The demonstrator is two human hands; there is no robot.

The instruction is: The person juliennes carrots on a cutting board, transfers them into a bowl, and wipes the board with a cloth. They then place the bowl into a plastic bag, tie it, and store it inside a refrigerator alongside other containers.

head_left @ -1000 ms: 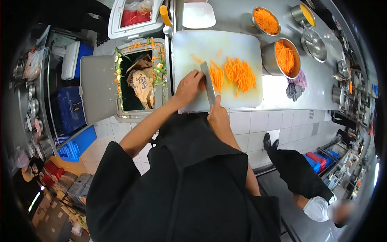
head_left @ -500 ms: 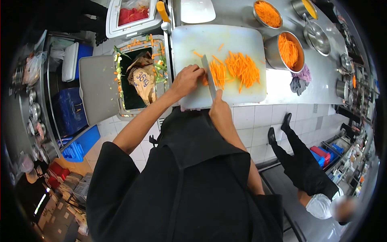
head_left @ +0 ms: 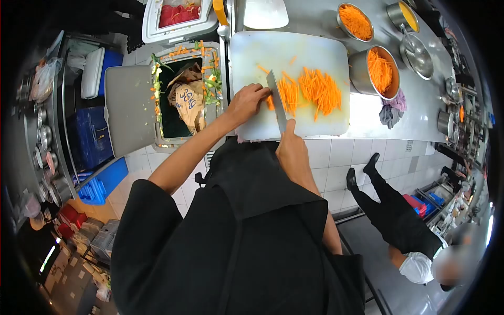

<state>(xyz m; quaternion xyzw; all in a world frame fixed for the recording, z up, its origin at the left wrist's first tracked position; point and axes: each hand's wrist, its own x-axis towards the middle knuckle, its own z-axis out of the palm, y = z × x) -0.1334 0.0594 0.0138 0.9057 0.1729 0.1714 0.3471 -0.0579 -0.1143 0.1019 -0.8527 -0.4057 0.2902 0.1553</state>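
Where the knife stands, carrot strips look thin, bright orange.

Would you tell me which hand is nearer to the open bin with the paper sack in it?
Left. The left hand is over the cutting board, just right of the bin; the right hand, gripping the knife, is farther right, at the board's near edge.

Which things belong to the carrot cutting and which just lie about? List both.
In the job:
knife
chopping board
carrot strips
pot of strips
scrap bin

Seemingly just lying about:
crumpled cloths
white dish
shiny metal bowl
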